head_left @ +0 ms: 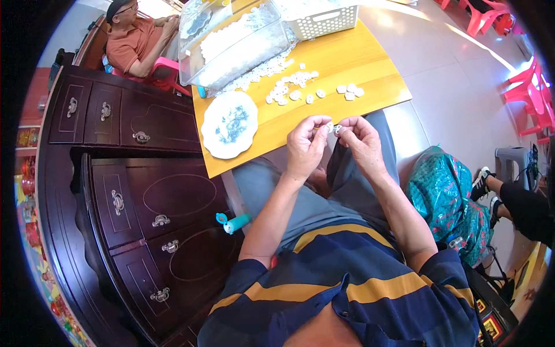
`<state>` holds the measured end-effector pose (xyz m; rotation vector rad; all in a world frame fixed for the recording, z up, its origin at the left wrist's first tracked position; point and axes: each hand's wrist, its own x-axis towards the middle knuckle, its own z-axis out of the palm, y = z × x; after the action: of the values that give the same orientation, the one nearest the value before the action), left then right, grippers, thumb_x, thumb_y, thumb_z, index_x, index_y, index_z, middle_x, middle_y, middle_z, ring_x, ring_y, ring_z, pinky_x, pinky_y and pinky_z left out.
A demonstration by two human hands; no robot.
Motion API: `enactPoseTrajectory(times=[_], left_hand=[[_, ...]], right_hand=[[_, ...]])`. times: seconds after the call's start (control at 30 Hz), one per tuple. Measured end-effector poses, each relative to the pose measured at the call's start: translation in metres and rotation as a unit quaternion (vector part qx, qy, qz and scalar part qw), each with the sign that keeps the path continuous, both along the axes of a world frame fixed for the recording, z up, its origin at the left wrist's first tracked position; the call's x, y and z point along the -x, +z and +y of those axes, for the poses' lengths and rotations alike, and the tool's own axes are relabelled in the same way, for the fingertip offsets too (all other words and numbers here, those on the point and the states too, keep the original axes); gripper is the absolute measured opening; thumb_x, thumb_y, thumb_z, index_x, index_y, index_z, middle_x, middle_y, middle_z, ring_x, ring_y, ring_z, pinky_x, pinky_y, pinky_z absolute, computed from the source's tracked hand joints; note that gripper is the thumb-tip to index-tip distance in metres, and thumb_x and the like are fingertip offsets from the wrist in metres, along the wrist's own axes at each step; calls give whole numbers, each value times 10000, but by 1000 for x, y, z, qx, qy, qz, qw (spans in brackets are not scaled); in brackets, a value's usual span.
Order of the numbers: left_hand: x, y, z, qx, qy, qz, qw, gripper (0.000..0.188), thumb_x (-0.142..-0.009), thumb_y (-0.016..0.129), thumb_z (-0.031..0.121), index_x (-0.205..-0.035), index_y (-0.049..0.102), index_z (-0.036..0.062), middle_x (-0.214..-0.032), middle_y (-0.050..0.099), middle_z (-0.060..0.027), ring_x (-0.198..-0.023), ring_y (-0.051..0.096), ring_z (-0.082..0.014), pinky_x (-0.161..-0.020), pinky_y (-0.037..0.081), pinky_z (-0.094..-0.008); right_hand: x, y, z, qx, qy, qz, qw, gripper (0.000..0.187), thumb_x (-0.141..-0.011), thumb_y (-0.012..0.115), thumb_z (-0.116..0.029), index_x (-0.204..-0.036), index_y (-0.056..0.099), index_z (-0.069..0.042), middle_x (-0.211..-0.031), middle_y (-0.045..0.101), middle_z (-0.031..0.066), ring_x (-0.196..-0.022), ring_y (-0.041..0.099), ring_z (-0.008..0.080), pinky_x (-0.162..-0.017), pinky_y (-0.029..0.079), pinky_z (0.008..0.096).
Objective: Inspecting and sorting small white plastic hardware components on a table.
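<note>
My left hand (308,144) and my right hand (363,143) meet over my lap, just off the near edge of the yellow wooden table (370,63). Between the left thumb and fingers is a small whitish piece (330,125). The right fingertips pinch another small pale piece (338,130), touching or almost touching the first. Their exact kind is too small to make out. Beyond my hands lie several small white round pieces (295,95) and a little cluster of squarish white pieces (350,91). A scalloped white plate (211,142) at the left holds small dark-and-silver bits.
A clear plastic bin (217,78) full of white pieces stands at the table's back left, beside a white perforated basket (326,23). Dark wooden drawers (167,191) rise at my left. Green patterned bags (442,188) sit at my right. Another person (136,43) sits at the far left.
</note>
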<state>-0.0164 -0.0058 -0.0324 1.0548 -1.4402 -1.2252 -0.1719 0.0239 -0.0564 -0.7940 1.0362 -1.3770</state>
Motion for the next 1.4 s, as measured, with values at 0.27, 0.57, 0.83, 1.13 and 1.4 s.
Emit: enactPoseTrajectory(times=[0.27, 0.57, 0.83, 1.13, 1.4], left_hand=[[0, -2, -1, 2, 0, -32, 999, 157, -946, 627, -25, -1094, 680, -30, -932, 710, -44, -756, 657, -65, -660, 523, -217], [-1, 3, -3, 30, -17, -93, 995, 113, -918, 658, -2, -1007, 716, -38, -905, 721, -105, -754, 697, -138, -671, 556, -272], [-2, 19, -5, 76, -58, -168, 981, 240, -856, 713, 39, -1093, 702, 7, -924, 696, -119, -762, 698, -192, -668, 551, -305], [10, 15, 4, 230, -6, -344, 910, 386, -768, 770, 124, -1139, 673, 81, -1007, 673, -89, -882, 686, -305, -743, 563, -405], [5, 18, -2, 248, -46, -355, 900, 238, -884, 692, 119, -1109, 702, 40, -1023, 695, -148, -917, 686, -338, -795, 558, -413]], right_hand=[[0, -5, -1, 1, -2, 19, 1000, 97, -967, 638, -43, -1054, 642, -1, -922, 667, -7, -801, 613, 55, -729, 508, 207], [1, 0, 1, -26, 33, 1, 999, 117, -979, 671, -127, -1042, 685, -30, -903, 711, 2, -760, 617, 46, -695, 497, 195], [9, -2, -2, -109, 85, -84, 987, 142, -1000, 658, -222, -1022, 684, -84, -920, 721, 0, -763, 637, 59, -695, 515, 212], [5, -4, 1, -128, 62, -158, 977, 147, -983, 674, -241, -1019, 684, -98, -943, 706, -2, -843, 646, 73, -759, 517, 225], [-3, -9, -2, -129, 34, -171, 976, 165, -959, 666, -199, -1039, 713, -62, -890, 697, 16, -750, 642, 86, -653, 531, 221]])
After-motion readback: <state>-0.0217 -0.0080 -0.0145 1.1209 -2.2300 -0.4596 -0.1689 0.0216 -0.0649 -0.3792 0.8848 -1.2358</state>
